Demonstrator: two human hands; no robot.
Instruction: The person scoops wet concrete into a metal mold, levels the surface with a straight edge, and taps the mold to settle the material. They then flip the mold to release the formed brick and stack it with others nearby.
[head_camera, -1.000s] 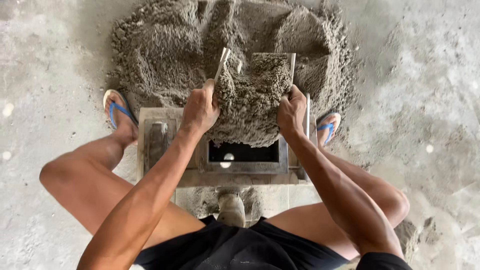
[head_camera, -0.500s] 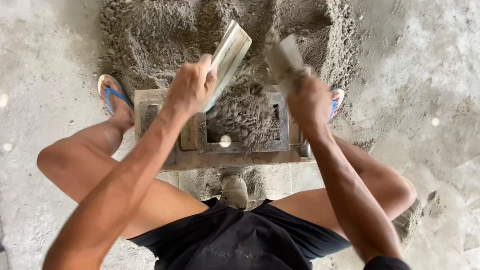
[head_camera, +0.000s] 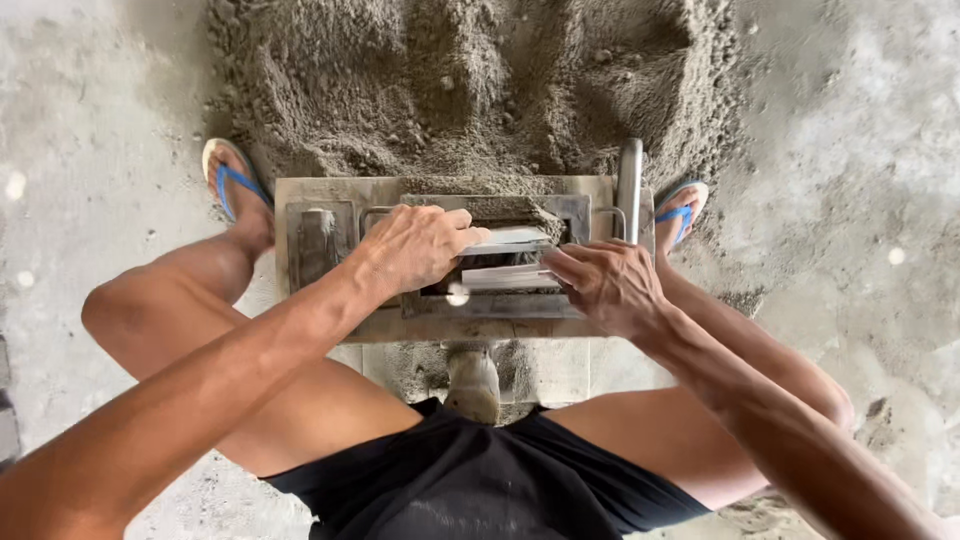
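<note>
You are squatting over a grey metal block mould (head_camera: 330, 195) that is sitting on the concrete floor (head_camera: 100, 120), with your knees spread to either side of it. Your left hand (head_camera: 415, 247) is closing around one end of a flat pale metal plate (head_camera: 510, 240), with the fingers curled over its top. Your right hand (head_camera: 605, 285) is gripping a second flat plate (head_camera: 500, 277) just below the first, fingers wrapped along its edge. Both plates are lying nearly level, one above the other, inside the mould's rectangular opening, which is holding damp grey sand mix. An upright metal handle (head_camera: 630, 185) is standing at the mould's right end, just beyond your right hand. A large heap of the same sand mix (head_camera: 470, 80) is lying on the floor right behind the mould, touching its far edge. Your feet are resting in blue-strapped sandals, the left sandal (head_camera: 228, 180) and the right sandal (head_camera: 682, 210), one at each end of the mould.
</note>
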